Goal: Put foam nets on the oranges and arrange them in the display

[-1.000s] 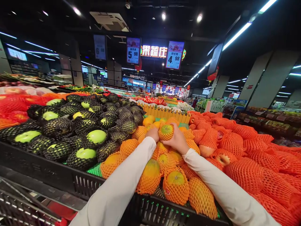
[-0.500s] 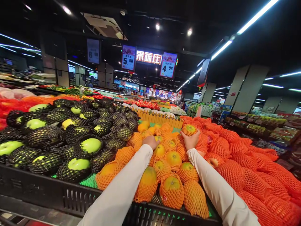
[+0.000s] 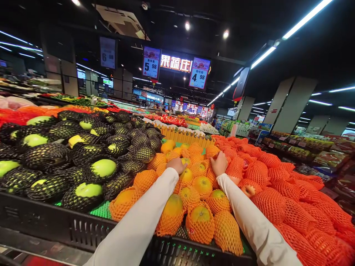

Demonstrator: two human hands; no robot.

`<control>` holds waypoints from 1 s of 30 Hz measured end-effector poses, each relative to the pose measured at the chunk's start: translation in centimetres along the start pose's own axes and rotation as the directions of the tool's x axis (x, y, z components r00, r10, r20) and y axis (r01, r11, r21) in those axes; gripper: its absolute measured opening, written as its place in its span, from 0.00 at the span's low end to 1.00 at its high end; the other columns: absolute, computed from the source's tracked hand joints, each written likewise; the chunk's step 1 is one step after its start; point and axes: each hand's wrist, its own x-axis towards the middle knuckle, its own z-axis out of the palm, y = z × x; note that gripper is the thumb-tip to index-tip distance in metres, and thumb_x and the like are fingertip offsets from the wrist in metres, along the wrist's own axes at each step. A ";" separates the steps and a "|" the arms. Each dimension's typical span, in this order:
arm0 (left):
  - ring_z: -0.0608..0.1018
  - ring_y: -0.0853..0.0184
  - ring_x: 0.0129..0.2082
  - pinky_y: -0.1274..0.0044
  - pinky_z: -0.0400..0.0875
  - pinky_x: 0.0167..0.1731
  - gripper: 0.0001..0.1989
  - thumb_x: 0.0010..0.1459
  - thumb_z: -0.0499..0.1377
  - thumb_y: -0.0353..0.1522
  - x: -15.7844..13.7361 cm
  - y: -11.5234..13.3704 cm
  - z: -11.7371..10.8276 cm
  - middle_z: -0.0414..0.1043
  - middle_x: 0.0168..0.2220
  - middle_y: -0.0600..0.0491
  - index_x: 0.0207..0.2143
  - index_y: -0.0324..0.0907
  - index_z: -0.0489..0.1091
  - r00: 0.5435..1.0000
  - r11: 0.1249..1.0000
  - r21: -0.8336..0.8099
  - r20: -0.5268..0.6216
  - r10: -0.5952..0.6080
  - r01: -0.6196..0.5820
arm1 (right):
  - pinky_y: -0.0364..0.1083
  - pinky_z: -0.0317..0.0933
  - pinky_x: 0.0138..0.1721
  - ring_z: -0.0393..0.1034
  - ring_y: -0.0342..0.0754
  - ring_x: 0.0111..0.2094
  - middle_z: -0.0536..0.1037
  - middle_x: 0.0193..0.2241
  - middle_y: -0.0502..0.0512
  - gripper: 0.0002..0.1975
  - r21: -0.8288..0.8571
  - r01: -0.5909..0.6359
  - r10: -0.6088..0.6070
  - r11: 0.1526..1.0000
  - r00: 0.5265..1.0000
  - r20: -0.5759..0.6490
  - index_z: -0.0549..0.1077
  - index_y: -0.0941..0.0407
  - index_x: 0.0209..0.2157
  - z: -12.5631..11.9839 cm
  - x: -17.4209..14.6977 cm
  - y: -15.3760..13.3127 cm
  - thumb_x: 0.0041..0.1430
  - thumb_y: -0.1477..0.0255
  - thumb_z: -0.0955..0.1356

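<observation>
My left hand (image 3: 176, 165) is closed at the left side of the orange pile, its fingers curled against an orange (image 3: 186, 161) that shows just past the knuckles. At the pile's back right, my right hand (image 3: 219, 164) reaches in with its thumb raised and its fingers bent. A net-wrapped orange (image 3: 212, 151) lies against the far side of that hand; the fingertips are partly hidden. Between and below my hands sit several oranges in orange foam nets, among them a large one (image 3: 202, 186) with its top bare. They lie in a black crate (image 3: 194, 255).
Green apples (image 3: 104, 169) in black nets fill the left side. Fruit in red foam nets (image 3: 269, 203) is heaped at the right. A low yellow fence (image 3: 183, 136) stands behind the oranges. Price signs (image 3: 199, 72) hang overhead, and packaged-goods shelves (image 3: 299, 147) stand far right.
My right hand has moved left and the orange it held up is now lower, among the others at the back. My left hand has barely shifted. The view has swung slightly.
</observation>
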 end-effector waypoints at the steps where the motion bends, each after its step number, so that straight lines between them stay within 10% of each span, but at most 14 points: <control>1: 0.78 0.54 0.49 0.72 0.67 0.37 0.18 0.62 0.53 0.47 -0.1 0.0 0.0 0.78 0.47 0.42 0.38 0.42 0.72 1.000 1.000 0.003 0.001 -0.003 0.003 | 0.54 0.57 0.49 0.70 0.58 0.47 0.78 0.44 0.65 0.15 -0.004 0.025 -0.024 1.000 0.998 0.060 0.71 0.60 0.45 0.1 0.1 0.1 0.60 0.68 0.63; 9: 0.79 0.55 0.45 0.73 0.65 0.32 0.19 0.63 0.52 0.47 -0.2 0.0 -0.1 0.78 0.44 0.42 0.33 0.43 0.70 1.000 1.000 0.004 0.008 0.007 -0.007 | 0.55 0.54 0.57 0.63 0.58 0.61 0.76 0.56 0.63 0.22 0.010 0.178 -0.176 0.984 0.961 0.215 0.72 0.54 0.56 1.0 0.6 0.3 0.61 0.66 0.64; 16: 0.79 0.55 0.42 0.72 0.64 0.30 0.18 0.63 0.52 0.47 -0.1 -0.1 -0.1 0.78 0.41 0.43 0.31 0.43 0.69 1.000 1.000 -0.007 0.013 0.013 -0.013 | 0.52 0.56 0.50 0.71 0.57 0.49 0.82 0.40 0.64 0.16 -0.043 0.156 -0.144 0.987 0.967 0.209 0.79 0.58 0.39 0.6 0.4 0.1 0.61 0.67 0.62; 30: 0.79 0.55 0.40 0.72 0.64 0.30 0.19 0.61 0.54 0.47 0.6 -0.7 0.4 0.78 0.38 0.43 0.30 0.42 0.70 0.998 0.997 -0.047 -0.019 0.068 -0.069 | 0.50 0.57 0.46 0.73 0.56 0.46 0.82 0.43 0.65 0.15 -0.125 0.284 -0.242 0.951 0.931 0.273 0.77 0.59 0.42 0.1 -0.3 -0.5 0.63 0.66 0.63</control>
